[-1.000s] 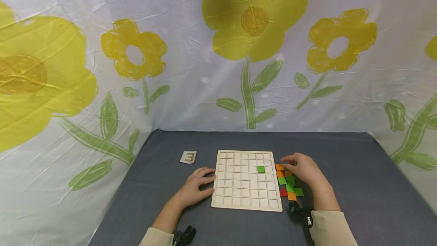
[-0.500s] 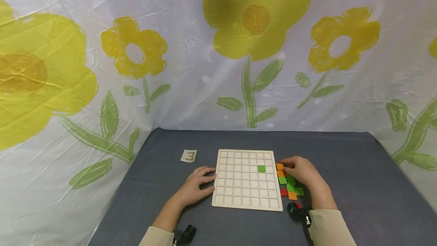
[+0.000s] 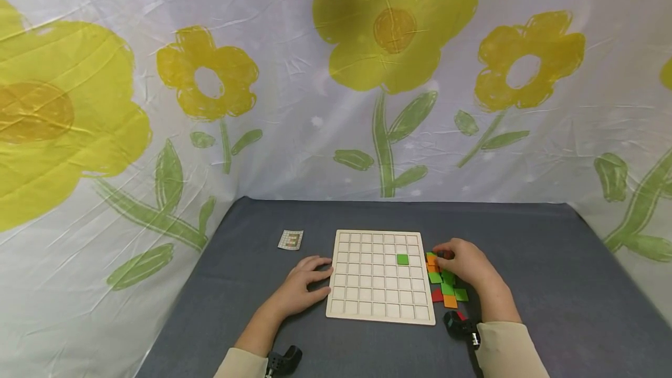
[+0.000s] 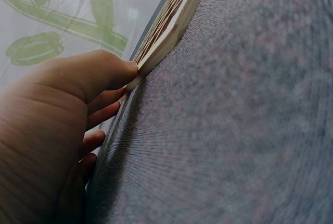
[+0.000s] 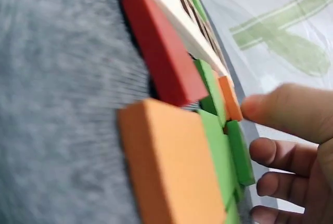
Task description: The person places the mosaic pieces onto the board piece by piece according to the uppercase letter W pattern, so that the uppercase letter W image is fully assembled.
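Note:
In the head view, a square wooden board [image 3: 370,284] with a grid of shallow cells lies on the table, one green tile [image 3: 402,259] set in its upper right part. My left hand [image 3: 304,284] rests at the board's left edge, fingers spread; in the left wrist view, the thumb [image 4: 112,70] touches the rim. My right hand [image 3: 466,261] is over the far end of the loose tiles right of the board. Its thumb tip [image 5: 254,108] lies right at the edge of an orange tile [image 5: 230,99], the other fingers loosely bent; the index finger is mostly hidden.
Loose green tiles [image 3: 447,288], a red tile [image 3: 437,295] and an orange tile [image 3: 450,301] lie close along the board's right side. A small printed grid card [image 3: 291,240] sits at the far left on the dark tablecloth [image 3: 236,284]. Behind hangs a flowered curtain [image 3: 294,133].
My right hand has come down to the tiles at the far end. An orange tile there has shifted slightly towards me, and some green shows behind it. My left hand and the board stay put.

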{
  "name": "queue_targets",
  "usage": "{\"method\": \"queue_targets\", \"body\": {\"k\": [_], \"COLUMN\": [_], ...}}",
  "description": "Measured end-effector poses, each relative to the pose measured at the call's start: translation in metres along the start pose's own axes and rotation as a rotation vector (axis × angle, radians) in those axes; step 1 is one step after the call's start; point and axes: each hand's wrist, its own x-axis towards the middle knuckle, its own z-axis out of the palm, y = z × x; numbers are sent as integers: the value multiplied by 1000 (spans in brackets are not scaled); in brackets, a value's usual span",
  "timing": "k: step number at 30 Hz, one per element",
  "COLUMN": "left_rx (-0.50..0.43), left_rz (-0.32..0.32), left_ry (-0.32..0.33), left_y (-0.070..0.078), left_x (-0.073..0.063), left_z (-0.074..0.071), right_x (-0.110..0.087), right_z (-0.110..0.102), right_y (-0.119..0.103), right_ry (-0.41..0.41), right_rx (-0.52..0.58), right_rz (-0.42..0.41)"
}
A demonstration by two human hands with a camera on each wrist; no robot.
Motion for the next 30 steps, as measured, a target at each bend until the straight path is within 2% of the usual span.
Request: {"method": "queue_targets", "body": {"k": [9, 18, 25, 30], "left_rx": [9, 11, 3, -1], "left_rz": [-19, -38, -29, -23], "left_ry": [12, 0, 0, -1], "left_y": [3, 6, 5, 4], "left_x": [0, 1, 0, 1], "left_z": [0, -2, -1, -2], "right_x": [1, 0, -5, -11], "right_z": [0, -3, -8, -11], "right_y": [0, 0, -11, -24], "right_ry": [-23, 1, 12, -11], "right_rx": [4, 16, 29, 76], "right_rz": [-1, -20, -43, -62]}}
